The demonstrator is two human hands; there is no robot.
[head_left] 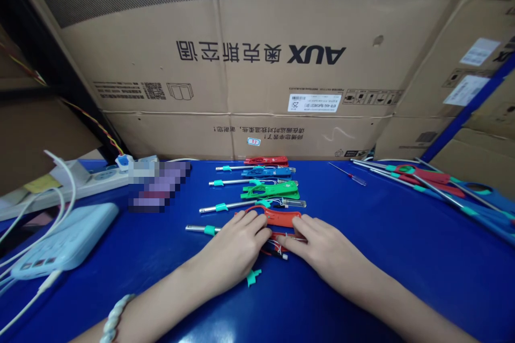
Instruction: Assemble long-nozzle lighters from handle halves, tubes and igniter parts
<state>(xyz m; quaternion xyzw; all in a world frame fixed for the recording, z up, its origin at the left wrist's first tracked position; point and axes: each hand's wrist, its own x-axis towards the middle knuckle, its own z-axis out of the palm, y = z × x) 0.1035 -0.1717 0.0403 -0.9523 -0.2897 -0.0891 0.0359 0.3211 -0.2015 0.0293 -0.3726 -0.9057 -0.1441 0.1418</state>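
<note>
My left hand [235, 244] lies palm down on the blue table [362, 257], its fingers over a red plastic tool handle [281, 217] with a metal rod [197, 229] sticking out to the left. Facing it, my right hand [324, 249] has its fingertips on the same red piece, next to thin red wires [276, 249]. A small teal plastic clip [253, 277] lies loose under my left hand. Beyond the hands lie a green tool [271, 191], a blue tool [267, 172] and a red tool [266, 161] in a row.
A heap of similar tools and rods [442, 185] lies at the right. A small screwdriver [349, 174] rests mid-table. Power strips [68, 241] with white cables sit at the left. Large cardboard boxes [241, 53] wall off the back.
</note>
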